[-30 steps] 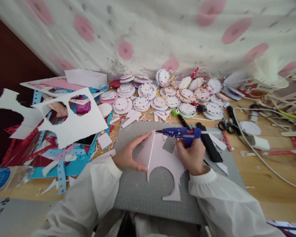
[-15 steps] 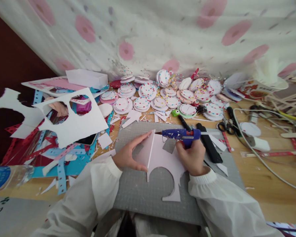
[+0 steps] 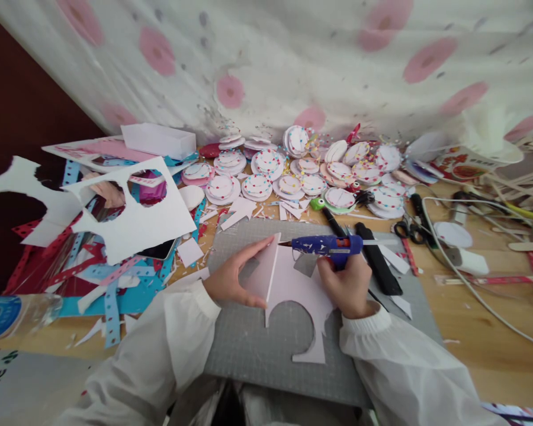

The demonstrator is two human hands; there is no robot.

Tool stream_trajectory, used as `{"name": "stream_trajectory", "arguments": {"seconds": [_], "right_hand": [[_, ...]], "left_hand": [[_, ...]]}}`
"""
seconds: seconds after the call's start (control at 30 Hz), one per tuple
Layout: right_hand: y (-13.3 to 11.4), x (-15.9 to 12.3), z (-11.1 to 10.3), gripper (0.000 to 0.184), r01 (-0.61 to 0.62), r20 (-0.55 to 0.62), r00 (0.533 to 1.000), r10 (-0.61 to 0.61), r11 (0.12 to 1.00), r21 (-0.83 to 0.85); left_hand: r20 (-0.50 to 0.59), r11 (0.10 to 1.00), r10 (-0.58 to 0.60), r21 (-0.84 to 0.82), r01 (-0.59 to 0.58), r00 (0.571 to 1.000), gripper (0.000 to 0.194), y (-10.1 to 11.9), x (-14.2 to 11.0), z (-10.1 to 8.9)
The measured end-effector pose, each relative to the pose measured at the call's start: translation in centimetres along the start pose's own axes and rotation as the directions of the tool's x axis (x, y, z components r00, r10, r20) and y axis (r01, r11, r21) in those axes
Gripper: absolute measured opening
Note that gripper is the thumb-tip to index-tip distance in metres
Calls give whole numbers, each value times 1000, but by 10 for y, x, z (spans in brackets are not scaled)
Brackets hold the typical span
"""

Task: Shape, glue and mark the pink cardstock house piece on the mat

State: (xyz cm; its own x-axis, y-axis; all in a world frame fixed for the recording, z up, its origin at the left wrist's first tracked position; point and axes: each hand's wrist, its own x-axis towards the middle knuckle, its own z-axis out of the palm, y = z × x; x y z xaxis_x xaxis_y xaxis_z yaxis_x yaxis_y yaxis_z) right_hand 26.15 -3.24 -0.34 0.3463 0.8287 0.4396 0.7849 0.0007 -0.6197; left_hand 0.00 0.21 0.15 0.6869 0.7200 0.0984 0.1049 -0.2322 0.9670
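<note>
Board [image 3: 297,285], pale, flat, round-notched

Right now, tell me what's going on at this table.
Someone's right hand holds a blue glue gun, its nozzle at the far end of the white edge of a pale panel; I can't tell whether they touch. The left hand steadies that panel over a grey mat. Behind the mat sit stacked, beaded discs.
</note>
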Motion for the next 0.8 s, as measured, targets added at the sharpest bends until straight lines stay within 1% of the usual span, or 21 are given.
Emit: {"name": "stream_trajectory", "arguments": {"seconds": [0.3,0.43,0.57,0.8], "right_hand": [[-1,0,-2,11,55,-10,998,-55,999,2],[-2,0,-3,11,63,-5,998,-63,998,-8],[0,-1,-3,16,72,-7,997,-72,997,-17],[0,-3,-4,13,88,10,996,-88,996,-8]], "left_hand": [[-6,1000,11,-4,-11,1000,119,-4,0,0],[-16,1000,7,-14,-7,1000,119,-2,0,1],[-21,1000,7,-12,-7,1000,119,-2,0,1],[-16,1000,-9,-15,9,1000,120,-2,0,0]]}}
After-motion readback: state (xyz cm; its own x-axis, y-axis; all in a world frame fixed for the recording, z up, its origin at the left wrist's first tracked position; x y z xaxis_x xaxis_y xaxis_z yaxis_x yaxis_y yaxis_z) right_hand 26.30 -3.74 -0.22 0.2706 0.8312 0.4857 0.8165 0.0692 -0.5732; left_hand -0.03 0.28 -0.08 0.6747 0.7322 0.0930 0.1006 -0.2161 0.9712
